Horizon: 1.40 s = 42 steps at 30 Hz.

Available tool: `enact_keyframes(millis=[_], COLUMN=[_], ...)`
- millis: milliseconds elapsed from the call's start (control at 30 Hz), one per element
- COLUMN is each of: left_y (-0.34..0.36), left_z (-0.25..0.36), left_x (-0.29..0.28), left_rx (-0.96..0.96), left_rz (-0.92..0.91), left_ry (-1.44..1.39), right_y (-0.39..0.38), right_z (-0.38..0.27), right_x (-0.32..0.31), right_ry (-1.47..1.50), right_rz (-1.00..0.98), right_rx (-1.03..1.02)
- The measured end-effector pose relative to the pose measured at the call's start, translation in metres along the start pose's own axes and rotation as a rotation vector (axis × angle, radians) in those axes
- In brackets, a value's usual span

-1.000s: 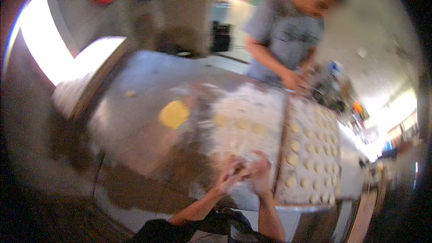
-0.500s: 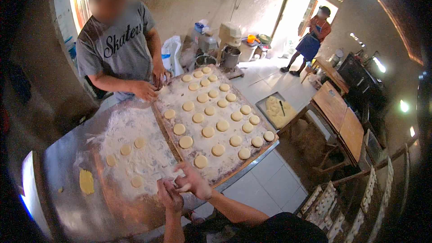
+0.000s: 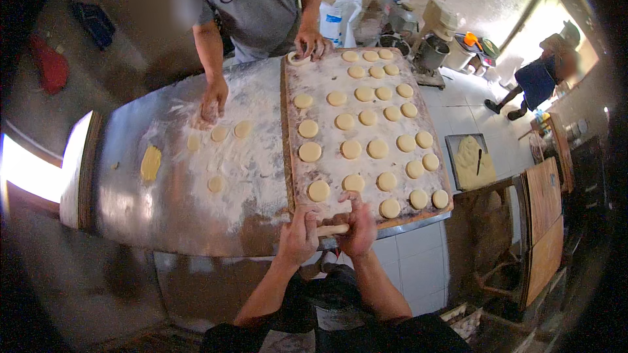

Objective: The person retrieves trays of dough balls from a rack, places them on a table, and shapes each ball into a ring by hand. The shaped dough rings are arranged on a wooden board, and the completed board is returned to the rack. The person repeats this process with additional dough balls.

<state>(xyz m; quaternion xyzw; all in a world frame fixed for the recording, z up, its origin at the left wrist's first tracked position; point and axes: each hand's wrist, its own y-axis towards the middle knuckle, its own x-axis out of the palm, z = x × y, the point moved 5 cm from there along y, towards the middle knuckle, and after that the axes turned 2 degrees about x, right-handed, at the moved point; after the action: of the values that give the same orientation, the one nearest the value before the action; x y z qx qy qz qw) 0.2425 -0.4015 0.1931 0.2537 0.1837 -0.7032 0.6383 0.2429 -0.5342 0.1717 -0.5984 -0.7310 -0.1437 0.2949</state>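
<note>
At the near edge of the floured board (image 3: 347,82), my left hand (image 3: 299,235) and my right hand (image 3: 358,227) hold a pale strip of dough (image 3: 332,229) stretched between them. The fingers of both are curled round its ends, which they hide. Rows of round dough pieces (image 3: 377,149) lie on the board just beyond, one (image 3: 318,191) close to my left fingertips. Across the table, a co-worker's hand (image 3: 312,44) touches a dough ring (image 3: 299,59) at the board's far left corner. That person's other hand (image 3: 212,101) reaches down by the dough rounds (image 3: 219,133) on the metal table.
The floured metal table (image 3: 131,206) extends left, with a yellow smear of fat (image 3: 151,163) on it. A tray of dough (image 3: 472,160) sits right of the board, near wooden boards (image 3: 543,202). Mixers (image 3: 432,52) stand at the back; another person (image 3: 546,68) stands by the doorway.
My view has swung round. My hands now hold the dough strip level between them at the board's near edge. One co-worker's hand has moved from the board toward the rounds on the metal table.
</note>
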Motion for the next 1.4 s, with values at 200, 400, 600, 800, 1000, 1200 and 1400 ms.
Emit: enact_keyframes(millis=[200,400,600,800,1000,1200,1400], left_y=[0.021,0.059,0.033,0.08,0.089,0.107,0.097], left_z=[0.006,-0.036,-0.051,-0.047,-0.065,-0.211,-0.222], left_x=[0.005,-0.008,-0.001,0.003,-0.029,-0.196,-0.254], left_rx=[0.084,-0.141,0.011,0.07,0.261,-0.036,0.075], left_rz=[0.092,-0.024,-0.328,-0.338,-0.427,-0.022,0.398], left_ry=[-0.187,0.396,0.421,0.32,0.04,-0.002,0.411], right_y=[0.019,0.031,0.031,0.026,0.063,0.17,0.253], right_z=[-0.01,-0.023,-0.006,-0.033,-0.032,0.052,0.124], right_x=[0.001,-0.009,0.004,-0.031,-0.025,0.128,0.203], right_ry=[-0.755,-1.394,-1.646,-1.268,-1.745,-1.286,-2.007], right_rz=[0.05,0.424,0.245,0.559,0.469,0.086,-0.012], right_rx=[0.119,-0.022,0.059,0.129,0.125,0.01,-0.532])
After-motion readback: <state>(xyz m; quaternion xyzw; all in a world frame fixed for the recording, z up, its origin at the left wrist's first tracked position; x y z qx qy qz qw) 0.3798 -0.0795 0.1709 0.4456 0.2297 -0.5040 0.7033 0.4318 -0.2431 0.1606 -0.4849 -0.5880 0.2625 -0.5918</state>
